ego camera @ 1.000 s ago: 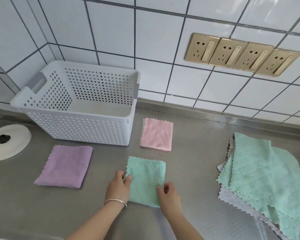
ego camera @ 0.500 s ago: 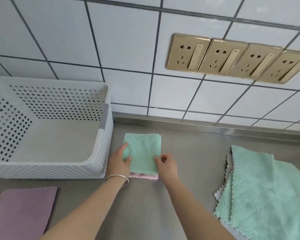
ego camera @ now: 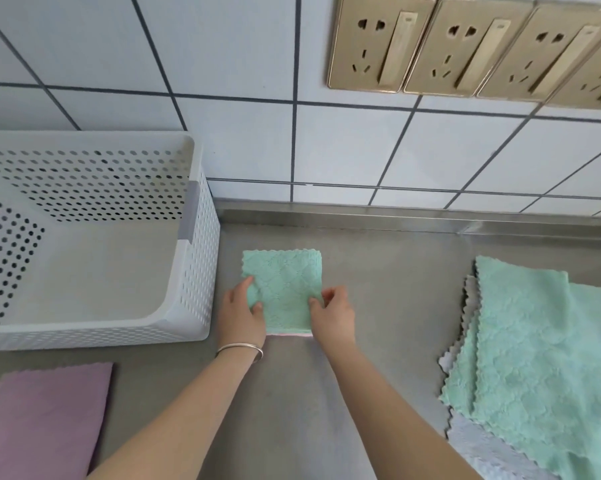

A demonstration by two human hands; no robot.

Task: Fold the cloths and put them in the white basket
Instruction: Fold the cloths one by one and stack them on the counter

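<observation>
A folded green cloth (ego camera: 282,289) lies on top of a folded pink cloth (ego camera: 288,335), of which only a thin near edge shows. My left hand (ego camera: 241,315) pinches the green cloth's left edge, thumb on top. My right hand (ego camera: 333,315) pinches its right edge. The white perforated basket (ego camera: 195,271) stands just left of the stack, with nothing visible inside. A folded purple cloth (ego camera: 46,420) lies at the lower left. A pile of unfolded green and grey cloths (ego camera: 534,368) lies at the right.
The steel counter (ego camera: 389,271) meets a white tiled wall behind. Gold wall sockets (ego camera: 465,50) sit high at the upper right. A bracelet (ego camera: 240,349) circles my left wrist.
Both hands carried the folded green cloth from the near counter away from me and set it on the pink cloth beside the basket. The view moved closer and to the right.
</observation>
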